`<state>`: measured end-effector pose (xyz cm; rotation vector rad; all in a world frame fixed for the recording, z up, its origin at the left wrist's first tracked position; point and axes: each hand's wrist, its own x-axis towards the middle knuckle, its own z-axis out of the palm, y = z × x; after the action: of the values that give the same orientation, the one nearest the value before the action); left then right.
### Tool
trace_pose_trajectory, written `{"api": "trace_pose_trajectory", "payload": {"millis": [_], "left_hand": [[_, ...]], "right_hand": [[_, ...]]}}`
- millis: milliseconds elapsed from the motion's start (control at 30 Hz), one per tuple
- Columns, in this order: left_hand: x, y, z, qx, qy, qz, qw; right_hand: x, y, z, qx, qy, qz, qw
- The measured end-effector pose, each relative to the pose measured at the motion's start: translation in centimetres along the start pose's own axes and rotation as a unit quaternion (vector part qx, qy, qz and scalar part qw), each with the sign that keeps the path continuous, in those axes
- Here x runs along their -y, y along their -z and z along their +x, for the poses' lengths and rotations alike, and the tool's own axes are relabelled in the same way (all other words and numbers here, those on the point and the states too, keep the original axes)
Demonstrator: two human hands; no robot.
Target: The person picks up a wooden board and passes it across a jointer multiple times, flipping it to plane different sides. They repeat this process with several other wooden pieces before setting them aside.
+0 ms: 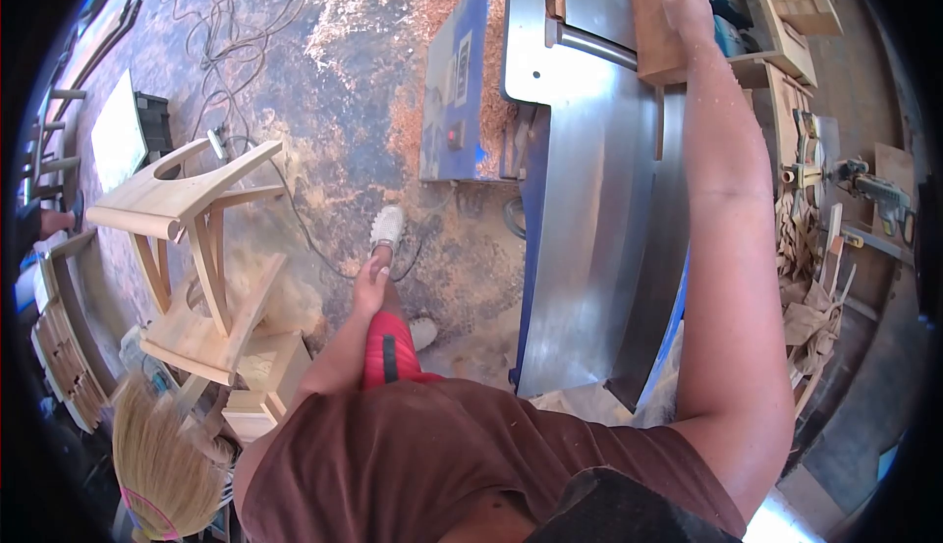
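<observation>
My right hand point(690, 14) is stretched forward, its fingers closed over the edge of a reddish-brown wooden board point(650, 27). The board stands on the jointer point(599, 199), a machine with a long shiny metal table. Wood dust clings to my right forearm. My left hand point(370, 289) hangs low by my leg, holding nothing, its fingers loosely extended. Below it show my red shorts and a light clog point(387, 226) on the floor.
Two wooden stools point(147, 194) are stacked at left beside a straw broom point(167, 455). Cables point(226, 52) snake over the floor, and wood shavings point(393, 2) lie around the jointer's blue base point(457, 91). At right, shelving holds wood pieces and a power tool point(879, 194).
</observation>
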<state>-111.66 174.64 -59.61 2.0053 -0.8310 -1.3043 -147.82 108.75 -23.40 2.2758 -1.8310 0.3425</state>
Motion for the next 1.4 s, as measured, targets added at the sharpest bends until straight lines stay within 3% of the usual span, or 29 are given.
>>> {"api": "trace_pose_trajectory", "payload": {"millis": [400,467,533,667,733,767,833,933,1067,1167,1233,1333,1400], "left_hand": [[-5.2,0.6,3.4,0.002,0.033,-0.051,0.998],[-5.2,1.3,4.2,0.002,0.027,-0.058,0.998],[-6.0,2.5,5.0,0.032,0.107,-0.053,0.992],[-2.4,4.7,7.6,0.022,0.076,-0.006,0.997],[-1.0,6.4,8.9,0.01,-0.023,0.038,0.999],[-3.5,8.2,9.1,0.006,-0.036,0.042,0.998],[-9.7,12.4,8.5,0.08,0.047,0.117,0.989],[-11.1,17.1,10.6,0.087,0.082,0.084,0.989],[-14.8,22.5,10.9,0.051,0.076,0.058,0.994],[-19.5,25.0,9.8,0.005,0.088,-0.016,0.996],[-21.2,25.9,11.9,-0.013,0.008,-0.029,0.999],[-25.4,26.5,16.5,0.019,0.002,-0.075,0.997],[-26.2,27.3,21.9,0.033,-0.011,-0.04,0.999]], "right_hand": [[0.3,-1.5,5.2,0.0,-0.019,-0.011,1.0],[0.3,-1.7,6.9,0.04,-0.037,-0.017,0.998],[-0.2,-2.3,7.9,0.029,-0.03,-0.021,0.999],[0.3,-2.6,7.4,0.014,-0.045,0.006,0.999],[0.6,-2.8,6.9,-0.022,-0.036,0.003,0.999],[1.5,-1.9,6.7,0.002,-0.06,0.002,0.998],[1.9,-1.5,6.4,-0.009,-0.065,0.028,0.997],[2.1,-1.8,5.9,-0.017,-0.083,0.038,0.996],[2.5,-1.3,5.9,0.024,-0.098,0.027,0.995],[0.9,-4.1,5.9,0.0,-0.084,0.014,0.996],[1.0,-3.2,6.9,-0.009,-0.095,0.002,0.995],[2.7,-0.7,7.8,0.044,-0.143,0.008,0.989],[4.5,1.2,8.4,0.181,-0.215,-0.025,0.959]]}}
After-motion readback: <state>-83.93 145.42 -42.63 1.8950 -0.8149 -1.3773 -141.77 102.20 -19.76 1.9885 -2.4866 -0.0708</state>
